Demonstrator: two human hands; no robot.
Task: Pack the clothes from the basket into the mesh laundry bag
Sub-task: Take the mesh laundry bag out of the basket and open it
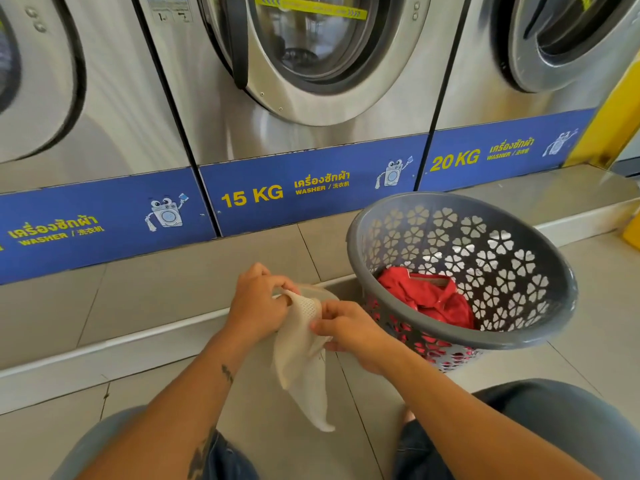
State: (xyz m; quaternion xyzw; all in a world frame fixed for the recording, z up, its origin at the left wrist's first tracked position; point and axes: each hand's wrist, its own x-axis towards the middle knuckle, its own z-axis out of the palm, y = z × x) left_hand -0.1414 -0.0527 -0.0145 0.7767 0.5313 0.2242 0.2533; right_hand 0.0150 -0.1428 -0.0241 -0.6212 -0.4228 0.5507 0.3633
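A cream mesh laundry bag (303, 362) hangs limp above the tiled floor, held at its top by both hands. My left hand (258, 303) grips the bag's upper left edge. My right hand (349, 329) pinches the upper right edge, close to the left hand. To the right, a grey round basket (540, 327) with flower-shaped holes stands tilted toward me on the floor. Red clothes (429, 297) lie bunched at its bottom.
A row of steel front-loading washers (304, 64) with blue labelled base panels stands ahead on a raised tiled step (173, 289). My knees in blue jeans (554, 427) fill the bottom corners. A yellow object (632, 230) sits at the far right.
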